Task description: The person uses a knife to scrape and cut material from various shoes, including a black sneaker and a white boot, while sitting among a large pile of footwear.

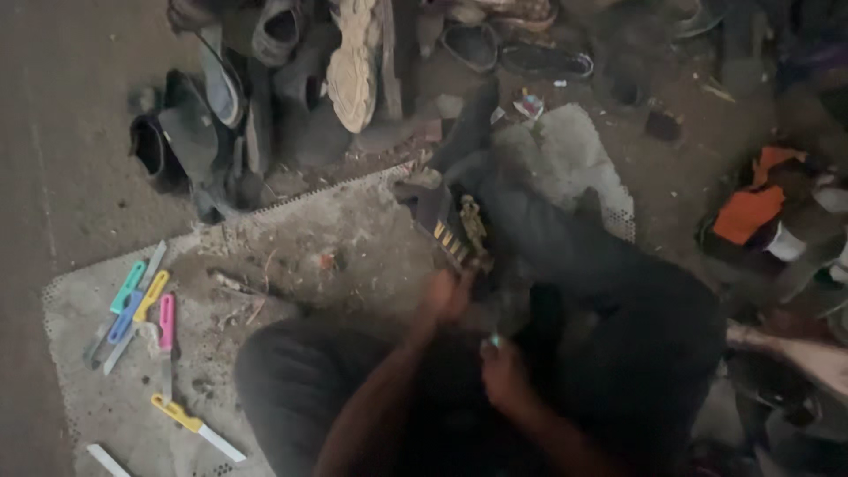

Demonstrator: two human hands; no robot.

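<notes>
Open ground: bare patch of mat (353,234) at 11 o'clock of the hands, passable up to the mat's edge.
Obstacles: cluster of coloured-handled knives (141,305) at 9 o'clock; yellow-handled knife (196,427) at 8 o'clock.
Heap of worn shoes (283,71) closes 12 o'clock.
Dark sandal (452,231) sits just above the hands.
Person's bent legs (618,300) block 2 to 4 o'clock.
Orange cloth (749,212) lies far off at 3 o'clock.

Motion blurred both hands: the left hand (446,296) hid where it met the dark shoe (450,225), and the right hand (503,371) pinched something too small to identify. Another person's arm (795,349) was cut off at the right edge.
</notes>
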